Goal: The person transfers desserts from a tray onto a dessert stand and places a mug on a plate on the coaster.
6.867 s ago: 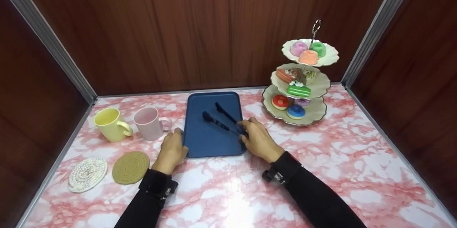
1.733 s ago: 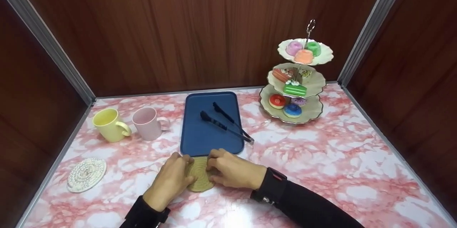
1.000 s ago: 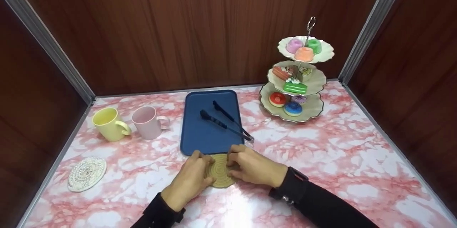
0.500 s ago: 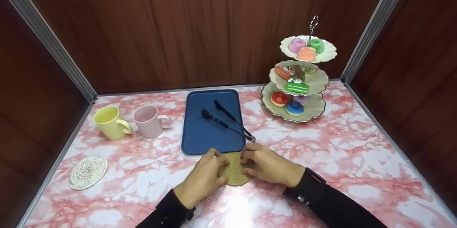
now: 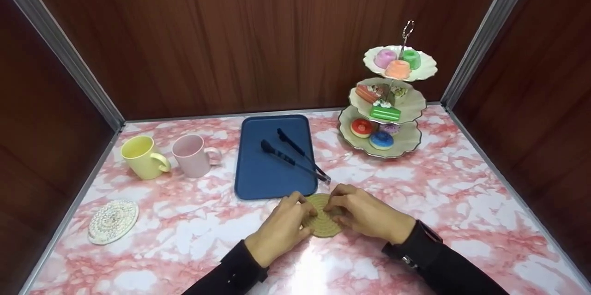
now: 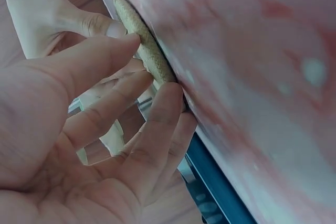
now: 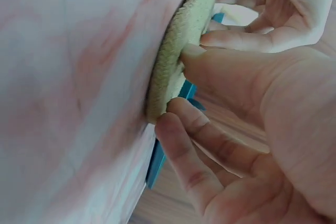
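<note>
A round olive-green woven coaster (image 5: 322, 222) lies on the marbled table just in front of the blue tray. My left hand (image 5: 284, 230) holds its left edge, thumb and fingertips on the rim, as the left wrist view shows the coaster (image 6: 147, 45) from the side. On the opposite edge my right hand (image 5: 369, 214) pinches the same coaster (image 7: 176, 51) between thumb and fingers. Just behind, black-tipped tongs (image 5: 295, 161) rest spread on the tray (image 5: 251, 184), their metal end over its right edge.
At the left stand a yellow mug (image 5: 144, 159) and a pink mug (image 5: 191, 156), with a white beaded coaster (image 5: 113, 222) in front. A three-tier stand (image 5: 406, 140) with toy cakes and donuts is at the back right. Wood panels (image 5: 277, 36) enclose the table.
Both hands have slid the olive coaster rightward along the tray's front edge. Earlier it lay at the left near the mugs, while the hands were at the tray and tongs.
</note>
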The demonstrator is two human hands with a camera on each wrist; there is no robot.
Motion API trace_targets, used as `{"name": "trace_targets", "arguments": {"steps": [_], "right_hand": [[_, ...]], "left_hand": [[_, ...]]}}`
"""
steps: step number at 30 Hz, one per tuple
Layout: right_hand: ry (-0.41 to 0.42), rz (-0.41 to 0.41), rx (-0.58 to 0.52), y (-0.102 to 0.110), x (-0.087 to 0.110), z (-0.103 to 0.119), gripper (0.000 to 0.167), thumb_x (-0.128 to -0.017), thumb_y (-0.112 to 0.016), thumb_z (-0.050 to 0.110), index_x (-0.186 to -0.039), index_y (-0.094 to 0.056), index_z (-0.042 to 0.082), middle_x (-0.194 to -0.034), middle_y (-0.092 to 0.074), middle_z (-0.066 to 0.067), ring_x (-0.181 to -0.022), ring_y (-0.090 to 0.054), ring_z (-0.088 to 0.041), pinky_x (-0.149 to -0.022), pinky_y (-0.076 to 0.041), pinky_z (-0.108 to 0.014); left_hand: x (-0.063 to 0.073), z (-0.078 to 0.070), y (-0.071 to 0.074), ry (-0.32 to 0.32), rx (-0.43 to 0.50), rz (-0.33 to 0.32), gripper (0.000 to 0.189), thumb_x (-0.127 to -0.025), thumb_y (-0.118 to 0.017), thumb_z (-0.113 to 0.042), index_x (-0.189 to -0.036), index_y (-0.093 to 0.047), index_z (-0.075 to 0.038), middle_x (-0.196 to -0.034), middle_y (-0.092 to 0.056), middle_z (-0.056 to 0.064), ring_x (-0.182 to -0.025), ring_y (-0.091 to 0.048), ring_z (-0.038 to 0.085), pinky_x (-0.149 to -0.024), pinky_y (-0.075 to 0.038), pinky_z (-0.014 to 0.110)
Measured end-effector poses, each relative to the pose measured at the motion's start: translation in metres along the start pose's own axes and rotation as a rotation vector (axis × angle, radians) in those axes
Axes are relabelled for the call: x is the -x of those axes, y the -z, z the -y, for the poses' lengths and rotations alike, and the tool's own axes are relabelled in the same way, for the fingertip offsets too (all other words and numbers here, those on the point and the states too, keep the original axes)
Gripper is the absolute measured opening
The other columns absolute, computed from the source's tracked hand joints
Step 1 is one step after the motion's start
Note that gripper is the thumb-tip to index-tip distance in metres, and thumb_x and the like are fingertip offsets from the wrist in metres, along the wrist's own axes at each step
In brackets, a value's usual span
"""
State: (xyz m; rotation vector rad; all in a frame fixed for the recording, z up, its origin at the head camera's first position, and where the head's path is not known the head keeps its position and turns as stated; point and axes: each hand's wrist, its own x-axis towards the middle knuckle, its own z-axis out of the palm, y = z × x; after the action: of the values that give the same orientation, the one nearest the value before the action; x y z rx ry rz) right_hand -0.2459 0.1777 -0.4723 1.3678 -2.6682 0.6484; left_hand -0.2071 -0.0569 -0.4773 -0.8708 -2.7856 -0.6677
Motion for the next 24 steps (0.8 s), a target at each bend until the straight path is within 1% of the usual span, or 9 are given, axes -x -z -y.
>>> {"name": "trace_targets", "arguments": {"steps": [5,9,12,15,19,24], "right_hand": [[-0.048,0.002,0.021,0.006,0.008,-0.004,0.019,-0.079,-0.07,0.015,-0.097,-0.068,0.02,-0.101,-0.055,0.005,-0.093,-0.058,-0.009,-0.078,-0.051,-0.022],[-0.091,-0.017,0.052,0.008,0.012,-0.008,0.012,-0.08,-0.07,0.023,-0.091,-0.067,0.021,-0.098,-0.054,0.006,-0.088,-0.057,-0.009,-0.074,-0.05,-0.023],[-0.124,-0.041,0.094,0.009,0.015,-0.012,0.014,-0.08,-0.07,0.032,-0.088,-0.065,0.022,-0.094,-0.053,0.007,-0.081,-0.055,-0.009,-0.068,-0.047,-0.022],[-0.154,-0.063,0.136,0.01,0.018,-0.016,0.018,-0.078,-0.071,0.036,-0.086,-0.064,0.022,-0.091,-0.053,0.008,-0.076,-0.053,-0.008,-0.063,-0.044,-0.021],[-0.181,-0.081,0.16,0.013,0.02,-0.023,0.019,-0.076,-0.073,0.036,-0.086,-0.064,0.023,-0.09,-0.053,0.009,-0.075,-0.051,-0.006,-0.061,-0.043,-0.02],[-0.192,-0.092,0.142,0.018,0.024,-0.033,0.018,-0.077,-0.072,0.035,-0.086,-0.065,0.021,-0.091,-0.054,0.007,-0.076,-0.054,-0.01,-0.064,-0.045,-0.023]], "left_hand": [[-0.01,-0.008,-0.006,0.004,0.01,0.03,0.023,-0.075,-0.073,-0.024,-0.098,-0.069,-0.023,-0.108,-0.053,0.0,-0.089,-0.05,0.019,-0.076,-0.047,0.028],[-0.017,-0.013,-0.011,-0.019,0.014,0.039,0.022,-0.076,-0.071,-0.023,-0.098,-0.069,-0.023,-0.108,-0.053,-0.001,-0.091,-0.05,0.018,-0.078,-0.048,0.028],[-0.023,-0.017,-0.013,-0.041,0.009,0.046,0.023,-0.075,-0.072,-0.021,-0.098,-0.069,-0.022,-0.109,-0.054,-0.001,-0.092,-0.051,0.017,-0.079,-0.048,0.028],[-0.028,-0.02,-0.016,-0.053,0.0,0.053,0.024,-0.074,-0.073,-0.022,-0.098,-0.069,-0.022,-0.108,-0.054,-0.002,-0.092,-0.051,0.017,-0.08,-0.048,0.028],[-0.033,-0.024,-0.02,-0.059,-0.016,0.052,0.023,-0.075,-0.072,-0.026,-0.097,-0.068,-0.023,-0.107,-0.053,-0.003,-0.092,-0.051,0.016,-0.08,-0.048,0.028],[-0.041,-0.029,-0.024,-0.063,-0.044,0.056,0.023,-0.077,-0.069,-0.03,-0.098,-0.065,-0.023,-0.115,-0.053,0.0,-0.098,-0.052,0.017,-0.085,-0.049,0.03]]}}
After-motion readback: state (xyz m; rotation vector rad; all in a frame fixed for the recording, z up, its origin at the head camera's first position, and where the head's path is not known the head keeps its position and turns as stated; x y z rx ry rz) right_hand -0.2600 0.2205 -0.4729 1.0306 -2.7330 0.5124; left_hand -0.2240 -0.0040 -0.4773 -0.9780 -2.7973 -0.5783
